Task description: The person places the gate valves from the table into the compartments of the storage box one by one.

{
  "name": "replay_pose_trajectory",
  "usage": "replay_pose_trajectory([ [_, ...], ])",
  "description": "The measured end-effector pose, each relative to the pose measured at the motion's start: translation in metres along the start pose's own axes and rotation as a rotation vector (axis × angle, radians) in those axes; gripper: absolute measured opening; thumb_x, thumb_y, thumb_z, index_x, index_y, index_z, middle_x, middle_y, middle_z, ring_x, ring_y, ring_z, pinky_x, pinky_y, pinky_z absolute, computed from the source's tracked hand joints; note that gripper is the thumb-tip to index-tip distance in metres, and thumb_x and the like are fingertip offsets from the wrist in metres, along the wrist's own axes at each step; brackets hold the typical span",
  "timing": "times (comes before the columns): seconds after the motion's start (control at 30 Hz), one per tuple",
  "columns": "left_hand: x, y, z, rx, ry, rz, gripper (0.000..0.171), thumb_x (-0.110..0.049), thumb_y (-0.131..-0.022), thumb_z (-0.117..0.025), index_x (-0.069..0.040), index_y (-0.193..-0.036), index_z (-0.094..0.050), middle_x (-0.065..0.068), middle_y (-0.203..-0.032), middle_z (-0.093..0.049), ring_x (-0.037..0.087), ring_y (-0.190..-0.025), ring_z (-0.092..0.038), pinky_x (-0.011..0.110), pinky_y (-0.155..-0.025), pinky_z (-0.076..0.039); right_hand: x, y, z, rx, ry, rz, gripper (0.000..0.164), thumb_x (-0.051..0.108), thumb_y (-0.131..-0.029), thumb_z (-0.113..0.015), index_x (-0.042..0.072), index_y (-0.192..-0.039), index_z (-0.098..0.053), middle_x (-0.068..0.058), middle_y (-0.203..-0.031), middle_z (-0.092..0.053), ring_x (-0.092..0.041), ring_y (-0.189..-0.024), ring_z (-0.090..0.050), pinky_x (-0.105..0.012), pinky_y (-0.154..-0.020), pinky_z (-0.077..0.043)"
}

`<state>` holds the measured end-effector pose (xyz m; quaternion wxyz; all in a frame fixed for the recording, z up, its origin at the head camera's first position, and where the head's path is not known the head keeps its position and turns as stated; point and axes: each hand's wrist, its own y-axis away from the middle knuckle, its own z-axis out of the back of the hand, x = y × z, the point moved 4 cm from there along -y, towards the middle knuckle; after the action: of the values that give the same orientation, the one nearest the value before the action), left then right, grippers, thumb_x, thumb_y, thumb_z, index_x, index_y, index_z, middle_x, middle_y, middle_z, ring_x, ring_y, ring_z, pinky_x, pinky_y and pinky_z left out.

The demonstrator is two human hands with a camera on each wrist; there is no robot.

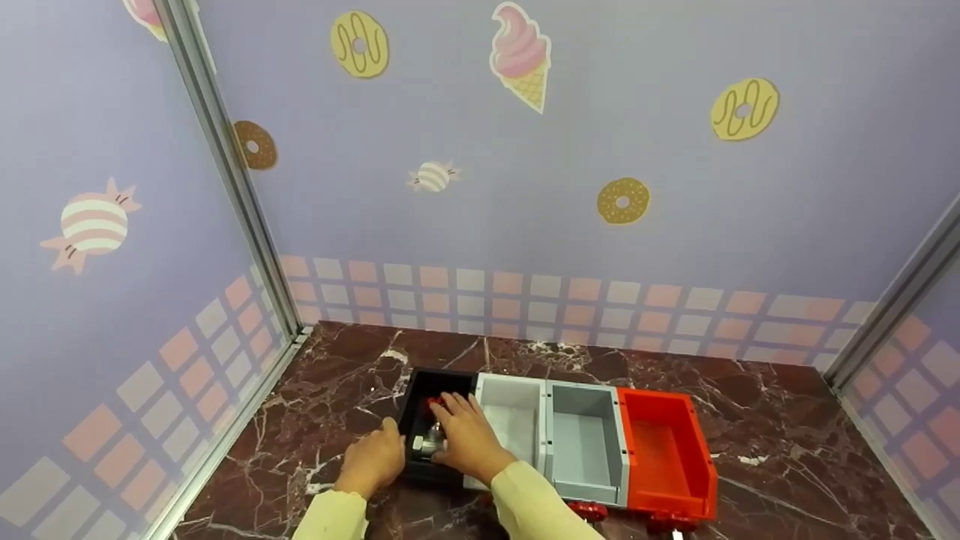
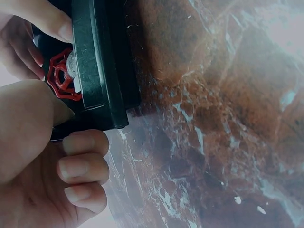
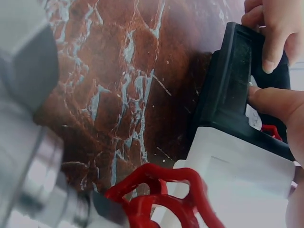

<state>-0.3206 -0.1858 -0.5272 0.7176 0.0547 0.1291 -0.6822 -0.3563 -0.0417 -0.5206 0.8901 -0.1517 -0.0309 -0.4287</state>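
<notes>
A black bin (image 1: 444, 471) stands at the left end of a row of bins. Inside it lies a metal valve with a red handwheel (image 2: 61, 78). My left hand (image 1: 373, 459) grips the bin's near left corner, its fingers curled outside and its thumb over the rim, as the left wrist view shows. My right hand (image 1: 472, 439) reaches into the black bin with fingers stretched over the valve. Its thumb (image 3: 270, 99) lies by the inner wall, next to the metal body. The palm hides part of the valve.
A white bin (image 1: 541, 390), a grey bin (image 1: 587, 495) and a red bin (image 1: 705, 457) adjoin to the right. More valves with red handwheels (image 1: 589, 511) lie in front; one handwheel (image 3: 164, 190) looms close in the right wrist view. Patterned walls (image 1: 465, 225) surround the dark marbled table (image 1: 787, 450).
</notes>
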Motion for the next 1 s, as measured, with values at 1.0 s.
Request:
replay_pose_trajectory([
  [1.0, -0.033, 0.002, 0.010, -0.345, -0.075, -0.064, 0.044, -0.034, -0.084, -0.058, -0.005, -0.114, -0.047, 0.015, -0.062, -0.062, 0.033, -0.047, -0.055, 0.044, -0.041, -0.036, -0.029, 0.038, 0.035, 0.065, -0.282, -0.076, 0.087, 0.053, -0.069, -0.071, 0.015, -0.139, -0.035, -0.009, -0.147, -0.032, -0.027, -0.135, -0.032, -0.050, -0.111, -0.017],
])
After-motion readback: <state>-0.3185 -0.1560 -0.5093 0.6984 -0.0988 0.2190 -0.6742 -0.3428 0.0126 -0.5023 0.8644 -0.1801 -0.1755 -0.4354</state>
